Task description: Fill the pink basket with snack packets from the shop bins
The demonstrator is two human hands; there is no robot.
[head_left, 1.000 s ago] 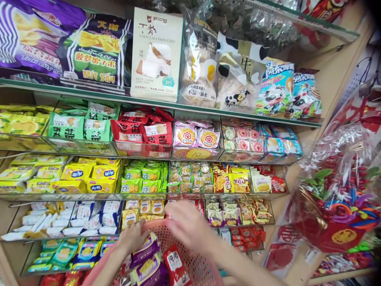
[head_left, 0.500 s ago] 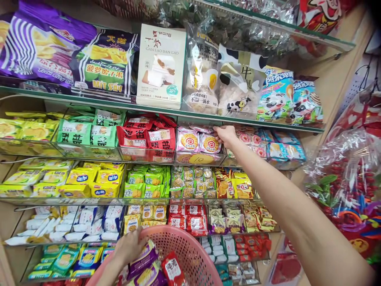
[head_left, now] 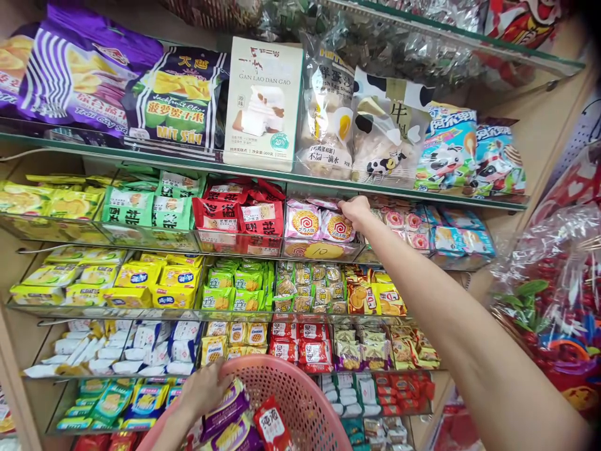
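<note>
My left hand (head_left: pixel 204 394) grips the rim of a pink plastic basket (head_left: pixel 310 401) at the bottom of the view. Inside the basket lie purple biscuit packets (head_left: pixel 230 416) and a red packet (head_left: pixel 272 426). My right hand (head_left: pixel 357 212) reaches out to the upper row of small packets, its fingers closed at the right edge of a pink-and-white cracker packet (head_left: pixel 339 227) with a red spiral mark. A similar cracker packet (head_left: pixel 303 222) lies just left of it. Part of my right fingertips is hidden behind the packet.
A glass shelf (head_left: pixel 263 170) with large snack bags and a white cake box (head_left: pixel 263 103) runs just above my right hand. Clear dividers part green, red (head_left: pixel 260 218) and blue packets. More rows of packets lie below. Plastic-wrapped goods (head_left: pixel 558 300) hang at the right.
The shelves and their goods have shifted slightly rightward in the view. My right hand remains at the pink cracker packets, and my left hand stays on the basket rim.
</note>
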